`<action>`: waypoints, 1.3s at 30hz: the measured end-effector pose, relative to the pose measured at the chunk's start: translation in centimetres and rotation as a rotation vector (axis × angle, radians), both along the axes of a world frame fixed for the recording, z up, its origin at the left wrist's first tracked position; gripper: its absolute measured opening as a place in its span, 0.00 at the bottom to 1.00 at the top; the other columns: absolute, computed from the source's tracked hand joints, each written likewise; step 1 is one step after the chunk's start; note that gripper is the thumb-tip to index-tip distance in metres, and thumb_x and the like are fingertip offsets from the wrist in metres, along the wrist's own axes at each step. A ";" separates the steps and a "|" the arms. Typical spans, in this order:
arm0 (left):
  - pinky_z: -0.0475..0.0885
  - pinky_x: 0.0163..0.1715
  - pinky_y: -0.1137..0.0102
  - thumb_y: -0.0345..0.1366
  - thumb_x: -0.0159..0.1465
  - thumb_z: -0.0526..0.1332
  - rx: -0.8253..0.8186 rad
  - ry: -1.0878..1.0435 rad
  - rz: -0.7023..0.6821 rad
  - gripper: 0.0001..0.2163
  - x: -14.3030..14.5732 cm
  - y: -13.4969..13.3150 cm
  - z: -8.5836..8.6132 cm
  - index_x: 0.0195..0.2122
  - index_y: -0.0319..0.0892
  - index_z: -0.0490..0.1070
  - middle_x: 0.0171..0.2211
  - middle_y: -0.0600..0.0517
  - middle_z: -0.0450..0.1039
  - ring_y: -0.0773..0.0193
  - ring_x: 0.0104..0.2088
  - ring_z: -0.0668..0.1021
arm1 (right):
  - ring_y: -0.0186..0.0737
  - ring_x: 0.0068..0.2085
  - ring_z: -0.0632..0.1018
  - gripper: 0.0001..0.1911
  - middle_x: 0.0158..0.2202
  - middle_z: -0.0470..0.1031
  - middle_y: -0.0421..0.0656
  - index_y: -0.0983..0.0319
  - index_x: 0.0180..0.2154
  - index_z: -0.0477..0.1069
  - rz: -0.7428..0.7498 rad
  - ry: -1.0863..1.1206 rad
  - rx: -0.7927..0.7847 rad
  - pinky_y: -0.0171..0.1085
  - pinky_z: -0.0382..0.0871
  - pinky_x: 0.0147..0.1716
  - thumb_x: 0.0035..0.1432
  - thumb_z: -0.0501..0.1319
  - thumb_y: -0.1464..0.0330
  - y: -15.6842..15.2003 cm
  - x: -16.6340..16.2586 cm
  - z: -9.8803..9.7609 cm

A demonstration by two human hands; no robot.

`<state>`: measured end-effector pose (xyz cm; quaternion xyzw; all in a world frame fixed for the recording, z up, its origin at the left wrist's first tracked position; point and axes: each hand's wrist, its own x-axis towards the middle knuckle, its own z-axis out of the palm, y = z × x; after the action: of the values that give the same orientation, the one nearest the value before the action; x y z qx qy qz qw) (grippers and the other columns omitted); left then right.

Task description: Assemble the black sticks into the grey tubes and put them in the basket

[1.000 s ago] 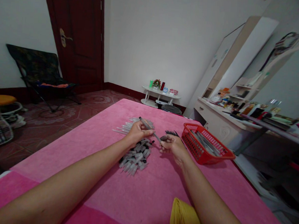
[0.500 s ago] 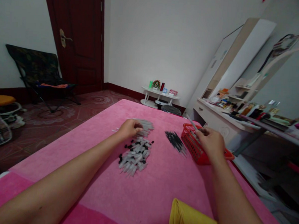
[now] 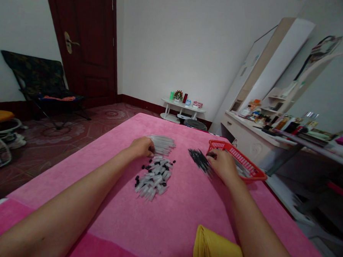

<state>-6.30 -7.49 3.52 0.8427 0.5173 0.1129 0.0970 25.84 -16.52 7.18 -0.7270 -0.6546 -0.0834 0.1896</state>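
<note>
My left hand (image 3: 143,146) is closed, fingers curled down at the left end of a pile of clear pen barrels (image 3: 162,144). What it pinches, if anything, is hidden. Just in front lies a heap of short translucent pen tips (image 3: 154,181) mixed with small black caps (image 3: 137,178). Over on the right, my right hand (image 3: 223,163) has its fingers bent together between a bundle of black pen refills (image 3: 198,160) and a red plastic basket (image 3: 253,175). I cannot make out anything in its fingertips. Several pale pens (image 3: 242,170) lie in the basket.
A folded yellow cloth (image 3: 217,249) lies at the near edge of the pink-covered table (image 3: 120,218). A dressing table (image 3: 246,128) with bottles stands at the right, a folding chair (image 3: 38,79) at the left. A low white shelf (image 3: 184,106) is against the far wall.
My right hand has come down and left from above the basket to the black refills; the pale pen it held no longer shows in it. My left hand has shifted slightly left.
</note>
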 end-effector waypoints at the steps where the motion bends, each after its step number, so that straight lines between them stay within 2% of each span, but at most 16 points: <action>1: 0.65 0.27 0.76 0.38 0.49 0.66 -0.019 0.006 -0.016 0.09 -0.1 0.2 -0.1 0.33 0.49 0.80 0.31 0.55 0.79 0.64 0.32 0.78 | 0.42 0.38 0.78 0.09 0.36 0.79 0.46 0.59 0.34 0.77 -0.023 -0.036 -0.091 0.35 0.67 0.36 0.52 0.60 0.66 0.1 -0.5 -0.6; 5: 0.65 0.26 0.77 0.35 0.46 0.68 -0.082 0.004 -0.079 0.13 -0.4 0.7 -0.5 0.35 0.47 0.79 0.30 0.56 0.79 0.65 0.31 0.78 | 0.49 0.42 0.78 0.12 0.39 0.78 0.51 0.60 0.38 0.76 -0.158 -0.153 -0.317 0.39 0.68 0.36 0.51 0.62 0.64 0.1 -1.7 -2.8; 10: 0.64 0.25 0.78 0.32 0.42 0.69 -0.078 0.005 -0.068 0.16 -0.1 0.4 -0.6 0.35 0.47 0.79 0.28 0.56 0.78 0.66 0.30 0.77 | 0.52 0.43 0.78 0.11 0.40 0.78 0.55 0.63 0.37 0.76 -0.178 -0.181 -0.381 0.42 0.70 0.38 0.53 0.59 0.67 -0.1 -2.1 -3.3; 16: 0.63 0.24 0.76 0.35 0.45 0.68 -0.033 -0.038 -0.043 0.09 -0.3 0.1 -0.2 0.29 0.48 0.80 0.26 0.55 0.79 0.64 0.27 0.77 | 0.53 0.40 0.79 0.11 0.36 0.78 0.54 0.61 0.35 0.77 -0.110 -0.151 -0.313 0.43 0.69 0.36 0.52 0.58 0.67 -0.5 -1.6 -2.0; 21: 0.63 0.26 0.76 0.35 0.48 0.66 0.026 -0.097 -0.038 0.08 -0.4 0.3 -0.2 0.30 0.50 0.80 0.27 0.55 0.79 0.65 0.28 0.77 | 0.48 0.39 0.78 0.10 0.36 0.79 0.50 0.59 0.35 0.77 -0.090 -0.125 -0.203 0.38 0.66 0.33 0.52 0.58 0.68 -0.9 -1.7 -0.3; 26: 0.63 0.27 0.76 0.34 0.49 0.65 0.056 -0.111 -0.058 0.08 0.1 0.2 -0.1 0.31 0.49 0.80 0.29 0.54 0.79 0.65 0.29 0.77 | 0.40 0.38 0.78 0.10 0.36 0.80 0.42 0.56 0.37 0.77 0.154 0.021 -0.126 0.33 0.64 0.34 0.53 0.59 0.68 -1.0 -2.9 0.1; 28: 0.63 0.26 0.76 0.34 0.49 0.64 0.050 -0.128 -0.083 0.08 0.2 0.1 -0.1 0.31 0.49 0.80 0.29 0.54 0.79 0.65 0.29 0.77 | 0.40 0.38 0.78 0.10 0.36 0.80 0.42 0.56 0.37 0.77 0.197 0.044 -0.125 0.33 0.64 0.35 0.53 0.60 0.68 -1.0 -3.3 -0.1; 33: 0.63 0.26 0.75 0.32 0.50 0.63 0.036 -0.164 -0.157 0.08 0.5 0.0 -0.1 0.31 0.47 0.80 0.28 0.54 0.79 0.64 0.29 0.76 | 0.41 0.39 0.78 0.10 0.36 0.80 0.42 0.55 0.37 0.77 0.192 0.049 -0.123 0.34 0.64 0.35 0.52 0.61 0.69 -0.8 -3.6 -0.5; 39: 0.63 0.28 0.75 0.31 0.50 0.63 0.023 -0.193 -0.182 0.09 0.8 -0.2 -0.1 0.31 0.47 0.80 0.28 0.54 0.79 0.64 0.29 0.76 | 0.43 0.40 0.78 0.10 0.36 0.80 0.43 0.55 0.37 0.78 0.177 0.005 -0.126 0.35 0.64 0.35 0.52 0.61 0.69 -1.1 -3.9 -0.1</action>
<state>-5.46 -7.68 3.44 0.8725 0.4256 0.1902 0.1463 21.93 -17.62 7.06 -0.6770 -0.7198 -0.0233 0.1517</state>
